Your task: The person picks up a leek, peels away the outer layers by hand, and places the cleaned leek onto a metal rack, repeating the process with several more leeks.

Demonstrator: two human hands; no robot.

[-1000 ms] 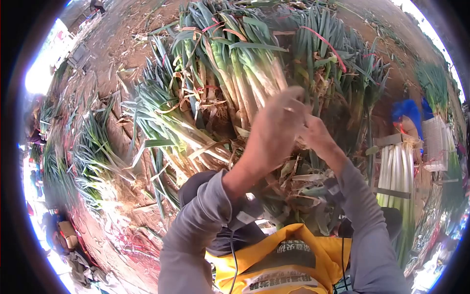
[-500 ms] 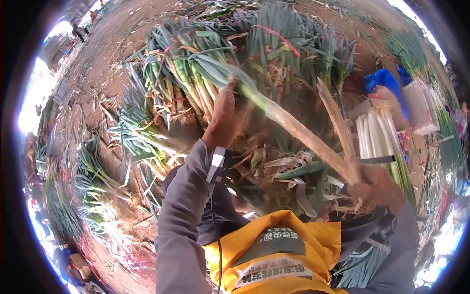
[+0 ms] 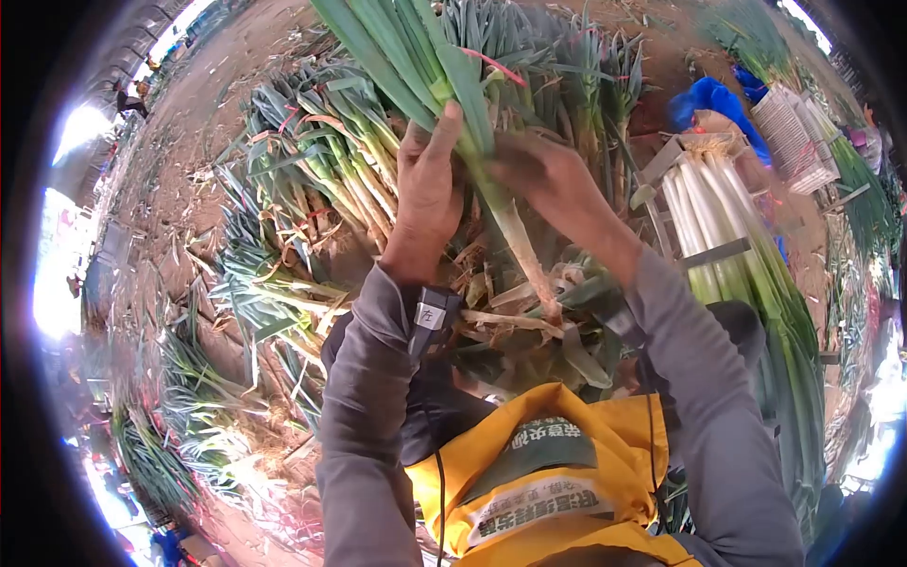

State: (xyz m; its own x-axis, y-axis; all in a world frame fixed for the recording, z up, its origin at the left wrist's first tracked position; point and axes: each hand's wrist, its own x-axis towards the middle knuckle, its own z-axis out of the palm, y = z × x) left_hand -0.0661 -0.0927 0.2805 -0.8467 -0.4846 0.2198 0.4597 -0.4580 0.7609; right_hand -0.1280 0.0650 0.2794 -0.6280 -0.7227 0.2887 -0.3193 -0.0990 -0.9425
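A long green onion (image 3: 515,241) stands in front of me, its broad green leaves up and its rooted end down over the litter. My left hand (image 3: 430,184) is closed round it where the leaves meet the stalk, thumb pressed along the leaf base. From the other side my right hand (image 3: 557,175) reaches in at the same height; its fingers are smeared by motion and partly dark against the stalk. A dry, peeled strip (image 3: 510,321) stretches leftward from the root end.
Tied bundles of green onions (image 3: 345,156) lie in an arc ahead and to the left. At the right, cleaned white-stalked green onions (image 3: 699,213) rest beside a grey metal bar (image 3: 715,253). Beyond them are a blue plastic sheet (image 3: 704,99) and a pale crate (image 3: 794,142).
My right hand has moved from the root end up to the leaf base. The green onion has swung more upright, and the brown strip that stood up beside it now hangs low near the roots.
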